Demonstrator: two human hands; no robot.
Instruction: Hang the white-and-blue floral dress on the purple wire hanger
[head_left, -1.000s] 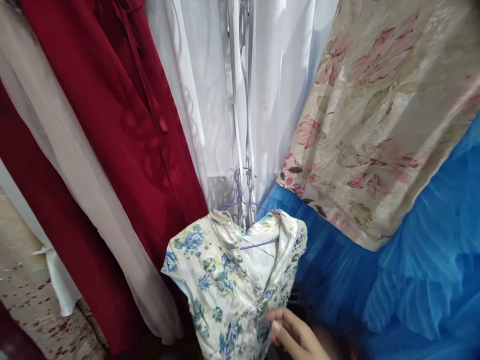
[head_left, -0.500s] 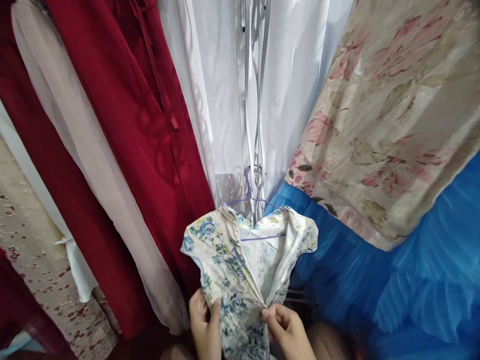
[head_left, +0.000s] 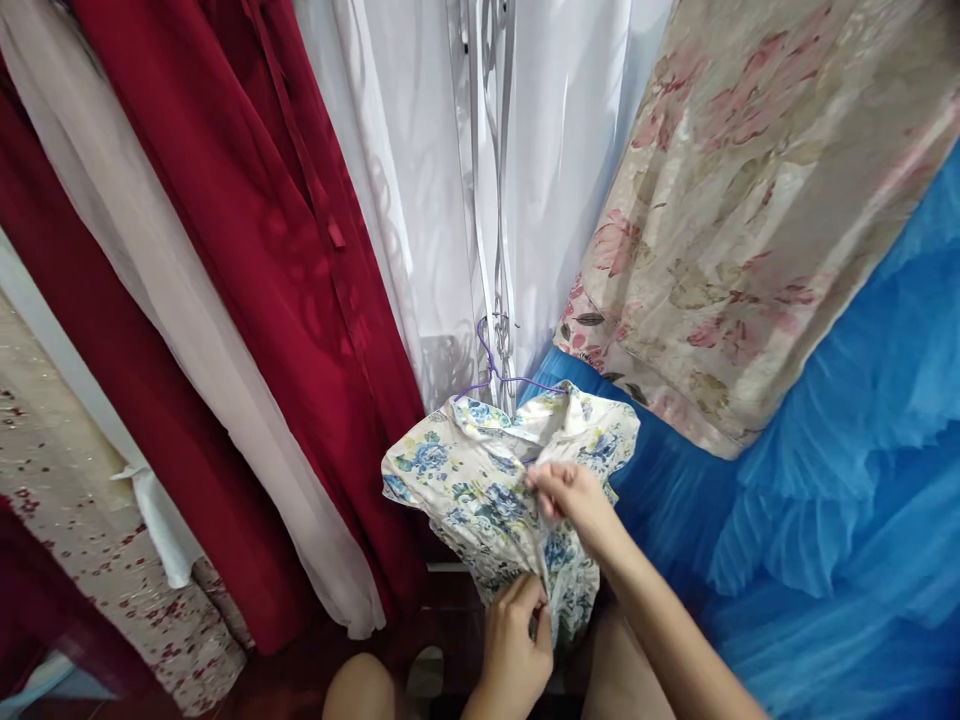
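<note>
A small white dress with blue flowers [head_left: 465, 480] hangs on a purple wire hanger [head_left: 491, 370], low in the middle of the view. My right hand [head_left: 566, 497] pinches the dress's front opening near the collar, fingers closed on the cloth. Lower down, my left hand [head_left: 516, 650] grips the same front edge, also closed on the fabric. The hanger's hook hangs on a white ornate metal upright [head_left: 495, 200].
Dark red gowns [head_left: 247, 260] and a pale sheer gown [head_left: 150, 280] hang on the left. White satin [head_left: 420, 150] hangs behind. A beige floral dress [head_left: 750, 200] and blue tulle [head_left: 825, 480] fill the right. My knees [head_left: 364, 690] show at the bottom.
My right hand has moved up the dress's front to near the collar, closing the opening. My left hand has shifted right and lower on the fabric.
</note>
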